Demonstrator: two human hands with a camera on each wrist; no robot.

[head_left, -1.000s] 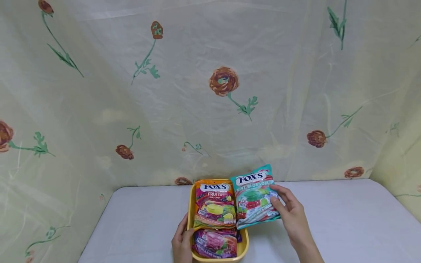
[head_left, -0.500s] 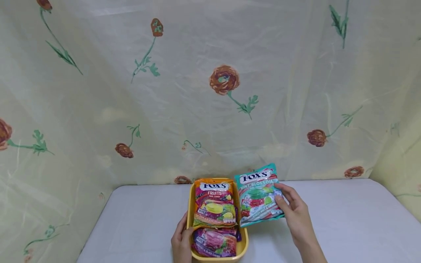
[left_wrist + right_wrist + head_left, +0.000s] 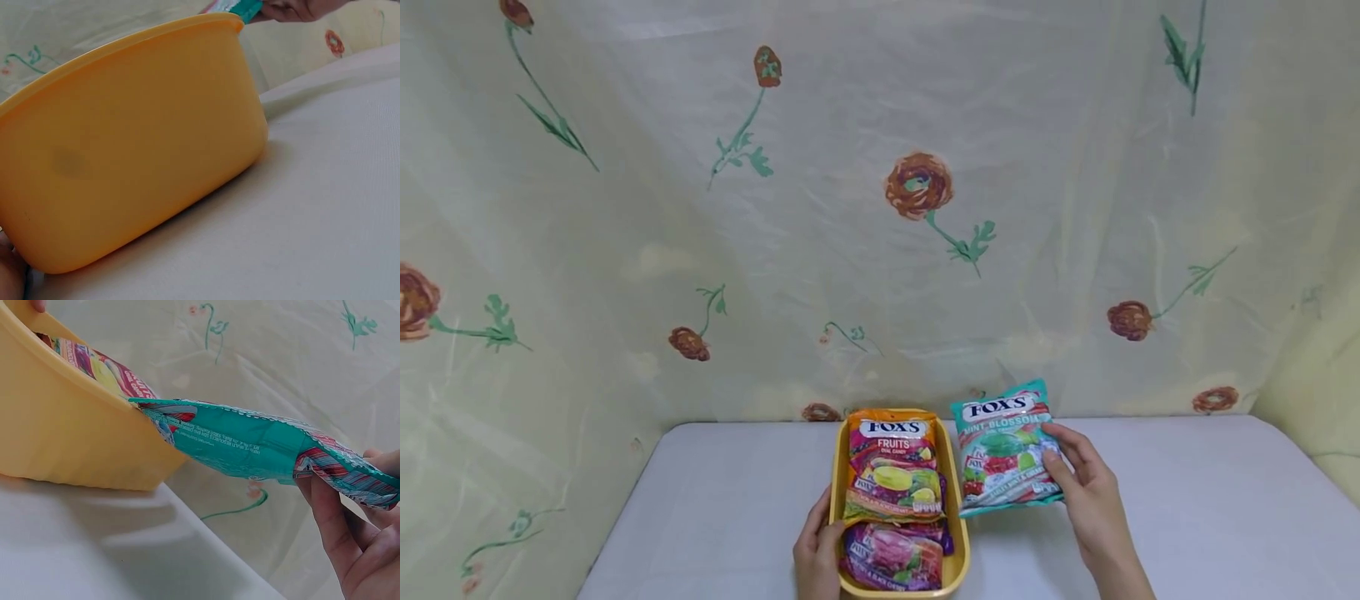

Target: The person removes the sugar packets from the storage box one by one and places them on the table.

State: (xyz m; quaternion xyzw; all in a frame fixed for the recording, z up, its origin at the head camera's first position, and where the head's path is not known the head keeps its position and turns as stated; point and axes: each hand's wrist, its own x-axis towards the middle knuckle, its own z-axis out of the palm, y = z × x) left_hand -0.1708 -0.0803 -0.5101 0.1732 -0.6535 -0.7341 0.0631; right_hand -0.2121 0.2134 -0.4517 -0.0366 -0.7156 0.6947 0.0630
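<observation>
My right hand (image 3: 1090,492) pinches the right side of a teal bag of mint candy (image 3: 1006,450), thumb on the front and fingers behind. The bag is held up just right of a yellow plastic basin (image 3: 964,558), above the table. In the right wrist view the teal candy bag (image 3: 244,440) shows its underside, one end overlapping the basin's rim. My left hand (image 3: 817,550) grips the basin's left wall, thumb over the rim. Inside the basin lie an orange bag of fruit candy (image 3: 891,475) and, nearer me, a purple candy bag (image 3: 895,557) partly beneath it.
A white-covered table (image 3: 730,500) carries the basin near its front. Behind the table hangs a pale curtain (image 3: 820,225) with printed flowers, and it continues along both sides. The basin's outer wall (image 3: 137,137) fills much of the left wrist view.
My right hand has moved the teal candy bag to the right, from overlapping the basin's right edge to just beside it. The left hand keeps its hold on the basin.
</observation>
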